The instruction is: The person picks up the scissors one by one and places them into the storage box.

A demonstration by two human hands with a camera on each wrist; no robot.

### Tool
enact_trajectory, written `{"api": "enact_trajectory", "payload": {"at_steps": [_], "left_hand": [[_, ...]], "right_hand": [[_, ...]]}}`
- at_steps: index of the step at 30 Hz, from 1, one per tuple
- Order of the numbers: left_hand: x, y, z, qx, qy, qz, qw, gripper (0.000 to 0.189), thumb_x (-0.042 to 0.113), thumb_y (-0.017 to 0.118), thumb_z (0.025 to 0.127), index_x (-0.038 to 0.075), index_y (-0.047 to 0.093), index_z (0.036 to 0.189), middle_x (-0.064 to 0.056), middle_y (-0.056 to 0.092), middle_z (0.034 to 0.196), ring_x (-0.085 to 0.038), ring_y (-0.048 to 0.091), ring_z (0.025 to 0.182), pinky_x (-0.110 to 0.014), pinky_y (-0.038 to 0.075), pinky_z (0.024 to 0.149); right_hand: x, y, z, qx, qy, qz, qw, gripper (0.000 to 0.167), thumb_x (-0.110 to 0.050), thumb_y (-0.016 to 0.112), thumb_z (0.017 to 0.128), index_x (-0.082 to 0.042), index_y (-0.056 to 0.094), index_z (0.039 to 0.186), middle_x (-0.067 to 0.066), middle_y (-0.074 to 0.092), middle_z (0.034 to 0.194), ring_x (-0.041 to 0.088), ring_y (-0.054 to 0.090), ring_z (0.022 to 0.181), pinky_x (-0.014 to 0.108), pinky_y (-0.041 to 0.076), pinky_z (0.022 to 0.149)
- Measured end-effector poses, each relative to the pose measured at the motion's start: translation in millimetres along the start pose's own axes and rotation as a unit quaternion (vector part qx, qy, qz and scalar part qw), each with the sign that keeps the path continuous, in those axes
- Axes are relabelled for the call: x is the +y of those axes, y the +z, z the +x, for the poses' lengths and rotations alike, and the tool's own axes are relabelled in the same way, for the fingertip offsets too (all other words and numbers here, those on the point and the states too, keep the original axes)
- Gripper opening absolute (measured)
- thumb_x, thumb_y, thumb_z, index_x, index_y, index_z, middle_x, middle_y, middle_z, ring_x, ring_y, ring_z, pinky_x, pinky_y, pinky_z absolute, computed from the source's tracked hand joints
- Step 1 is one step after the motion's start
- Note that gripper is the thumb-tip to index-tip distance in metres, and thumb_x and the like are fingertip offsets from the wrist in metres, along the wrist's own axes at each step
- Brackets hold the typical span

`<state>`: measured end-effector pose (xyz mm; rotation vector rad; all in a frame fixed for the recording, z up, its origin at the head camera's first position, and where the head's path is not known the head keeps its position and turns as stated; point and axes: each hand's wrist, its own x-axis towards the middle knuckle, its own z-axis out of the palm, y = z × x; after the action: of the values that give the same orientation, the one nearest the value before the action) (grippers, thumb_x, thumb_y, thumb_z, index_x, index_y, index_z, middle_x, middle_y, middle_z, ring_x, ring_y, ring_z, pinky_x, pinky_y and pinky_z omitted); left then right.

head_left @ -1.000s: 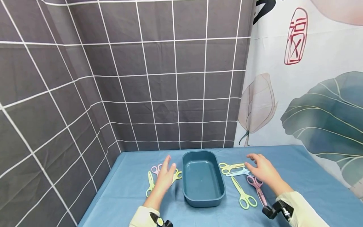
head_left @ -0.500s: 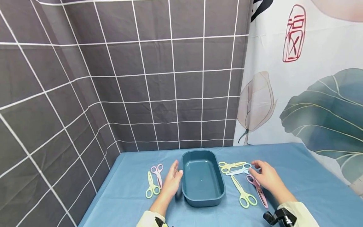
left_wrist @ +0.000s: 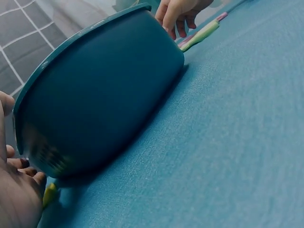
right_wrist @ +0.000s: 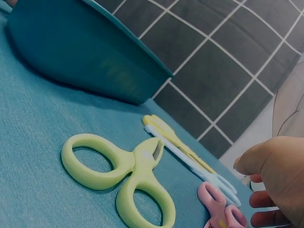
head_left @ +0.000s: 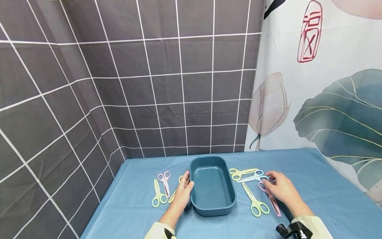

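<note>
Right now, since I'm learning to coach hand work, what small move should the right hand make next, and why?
Probably have the right hand pinch the light-blue scissors: it appears to hold nothing and is close beside their handles.

Teal bin (head_left: 212, 191) between two hands (head_left: 181, 192), scissors (head_left: 255, 201) on either side

Free room above the obstructing bin (head_left: 212, 187)
</note>
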<state>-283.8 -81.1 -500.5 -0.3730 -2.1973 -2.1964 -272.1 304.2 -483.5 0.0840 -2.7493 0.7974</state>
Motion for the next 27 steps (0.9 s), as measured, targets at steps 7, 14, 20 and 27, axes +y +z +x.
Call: {"api": "enact_trajectory", "payload": {"at_steps": [7,14,20,27], "left_hand": [[-2.8,0.1,-0.4,-0.005,-0.001,-0.028,0.9996,0.062,0.005,0.044,0.105,-0.012,0.014,0.156,-0.032,0.011,0.163,-0.045,0.011,0.151,-0.052,0.013,0.121],[-7.9,0.1,-2.1,0.011,-0.009,-0.006,0.9999,0.060,0.004,0.044,0.104,-0.007,0.019,0.158,-0.027,0.014,0.164,-0.042,0.015,0.150,-0.051,0.015,0.120],[-10.4,0.4,-5.8,0.037,-0.007,0.013,0.9992,0.058,0.005,0.048,0.103,-0.006,0.027,0.156,-0.027,0.022,0.162,-0.042,0.023,0.149,-0.051,0.020,0.119],[-13.6,5.4,-2.9,0.037,0.005,0.011,0.9992,0.057,0.004,0.048,0.103,-0.007,0.029,0.155,-0.027,0.028,0.160,-0.040,0.029,0.147,-0.050,0.024,0.118]], "right_hand": [[0,-2,1.7,-0.011,0.008,-0.007,0.9999,0.038,-0.023,0.071,0.091,0.004,0.065,0.117,0.020,0.066,0.101,0.035,0.066,0.090,0.058,0.051,0.079],[-1,-2,5.5,-0.040,0.029,-0.033,0.9982,0.043,-0.025,0.069,0.091,0.006,0.063,0.119,0.010,0.060,0.087,0.024,0.055,0.076,0.045,0.047,0.067],[-1,-6,5.5,-0.065,0.044,-0.040,0.9961,0.038,-0.023,0.065,0.090,0.008,0.060,0.113,0.007,0.059,0.079,0.022,0.053,0.069,0.042,0.045,0.062],[6,-13,2.4,-0.111,0.079,-0.056,0.9891,0.033,-0.032,0.066,0.090,-0.002,0.053,0.094,0.006,0.052,0.073,0.024,0.049,0.067,0.037,0.038,0.059]]}}
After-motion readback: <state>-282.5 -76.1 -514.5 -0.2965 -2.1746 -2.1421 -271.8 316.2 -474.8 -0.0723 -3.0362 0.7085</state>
